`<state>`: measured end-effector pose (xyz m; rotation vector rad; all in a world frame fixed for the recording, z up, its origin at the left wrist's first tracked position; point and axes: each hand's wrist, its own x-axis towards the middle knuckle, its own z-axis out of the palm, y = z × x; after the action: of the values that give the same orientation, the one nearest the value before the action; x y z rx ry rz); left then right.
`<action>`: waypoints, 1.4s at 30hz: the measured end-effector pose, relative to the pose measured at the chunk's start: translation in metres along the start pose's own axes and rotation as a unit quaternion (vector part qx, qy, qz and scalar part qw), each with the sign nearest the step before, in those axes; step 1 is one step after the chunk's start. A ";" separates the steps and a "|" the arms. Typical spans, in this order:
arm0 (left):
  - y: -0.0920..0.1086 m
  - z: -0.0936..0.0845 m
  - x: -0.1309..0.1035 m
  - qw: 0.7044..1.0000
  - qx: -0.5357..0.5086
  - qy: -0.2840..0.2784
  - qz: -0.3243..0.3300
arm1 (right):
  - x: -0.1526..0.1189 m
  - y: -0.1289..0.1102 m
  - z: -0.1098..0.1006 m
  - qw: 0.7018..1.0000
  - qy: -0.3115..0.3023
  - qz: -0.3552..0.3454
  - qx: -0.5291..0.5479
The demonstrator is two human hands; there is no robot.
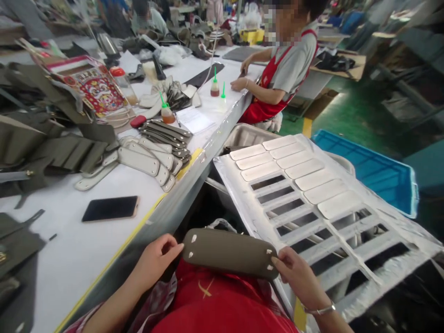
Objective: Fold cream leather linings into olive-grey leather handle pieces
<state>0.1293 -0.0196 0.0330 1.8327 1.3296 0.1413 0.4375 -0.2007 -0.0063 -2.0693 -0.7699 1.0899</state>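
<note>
Over the red apron [222,307], head view: dark olive panel [229,252] held up level-ish between both hands. Left hand [160,254] pinches its left end, right hand [293,267] the other — thumbs and fingers closed on the edges, undersides hidden. Pale patches [194,238] near its corners, material hard to make out. Slotted white frame [243,194] at right, part-filled with pale panels [309,175] — phone [110,209] on table [79,259], left.
</note>
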 end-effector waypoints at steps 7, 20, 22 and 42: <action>0.005 0.010 0.013 0.995 -0.094 -0.040 -0.017 | -0.004 -0.016 0.002 0.999 0.001 0.046 0.005; 0.004 0.005 0.022 0.995 -0.088 -0.043 -0.008 | 0.000 -0.018 0.003 0.999 -0.009 0.050 0.002; 0.005 0.004 0.024 0.997 -0.065 -0.038 0.001 | 0.000 -0.017 0.004 0.999 -0.010 0.047 0.002; -0.014 0.012 0.028 0.993 -0.086 -0.071 0.035 | 0.017 -0.121 0.123 0.856 -0.109 -0.385 -0.326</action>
<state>0.1377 -0.0022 0.0058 1.7110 1.1208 0.1546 0.3174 -0.0806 0.0266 -1.7981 -2.0916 0.6291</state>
